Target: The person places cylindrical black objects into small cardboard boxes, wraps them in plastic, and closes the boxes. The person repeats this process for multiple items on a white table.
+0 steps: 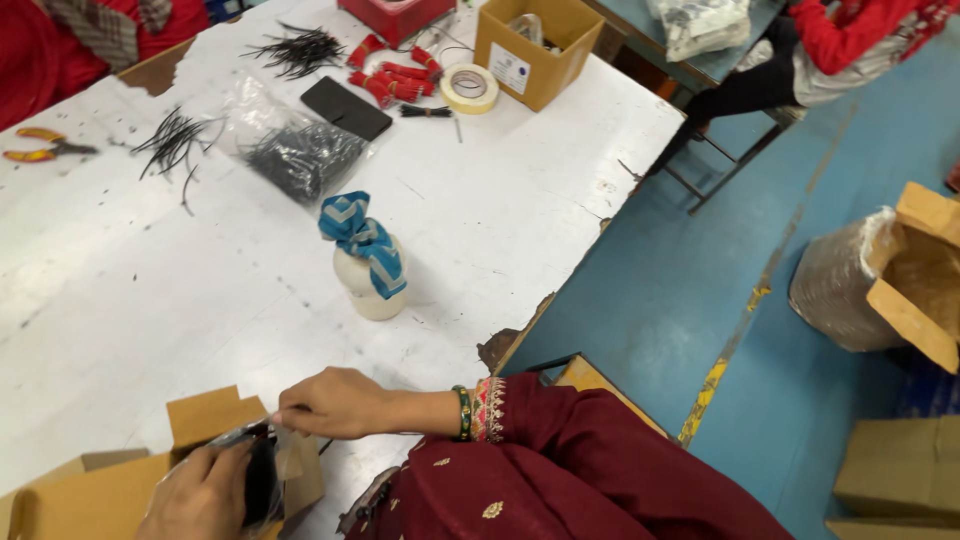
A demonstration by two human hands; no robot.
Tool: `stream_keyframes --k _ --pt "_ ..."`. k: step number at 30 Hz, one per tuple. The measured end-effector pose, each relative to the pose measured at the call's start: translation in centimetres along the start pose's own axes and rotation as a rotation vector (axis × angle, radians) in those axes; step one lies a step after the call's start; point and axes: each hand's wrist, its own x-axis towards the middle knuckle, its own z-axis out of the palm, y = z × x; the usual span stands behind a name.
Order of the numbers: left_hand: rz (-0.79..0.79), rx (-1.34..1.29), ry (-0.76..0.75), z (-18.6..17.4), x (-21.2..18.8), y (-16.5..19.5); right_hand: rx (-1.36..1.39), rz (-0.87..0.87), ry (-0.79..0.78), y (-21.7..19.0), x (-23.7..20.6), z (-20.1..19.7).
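While both hands pinch the clear bag [262, 470], left hand [205, 495] gripping, right hand [335, 402] tugging its edge, I fear black contents spilling over the box [95, 500].

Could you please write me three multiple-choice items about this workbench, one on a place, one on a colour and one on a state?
1. Where does the roll of tape lie?
A. beside the open cardboard box
B. on the blue floor
C. on the orange-handled pliers

2. What colour is the cloth tied on the white bottle?
A. plain red
B. blue with pale stripes
C. yellow

3. What are the hands doing?
A. resting flat on the table
B. gripping the pliers
C. holding a clear plastic bag of dark items

Answers: 1 A, the roll sits just left of the box on the white table. 2 B, the wrap is blue and striped. 3 C, the left hand cradles the bag and the right hand pinches its top.
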Motion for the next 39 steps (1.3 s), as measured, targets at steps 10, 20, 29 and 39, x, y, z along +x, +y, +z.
stream_keyframes --k 10,20,29,39 --pt "0.164 -0.137 0.065 8.3 1.5 -4.1 -0.056 -0.114 0.041 0.3 0.6 3.7" --pt "0.026 -0.260 0.017 -1.4 -0.6 -1.1 -0.041 -0.029 0.054 1.3 1.0 2.1" --pt "-0.057 -0.142 0.026 -5.7 0.9 3.4 0.142 -0.084 -0.018 -1.1 1.3 -0.5" --pt "-0.164 -0.299 -0.057 -5.9 0.2 3.1 0.008 -0.228 -0.092 -1.6 1.4 -1.2"
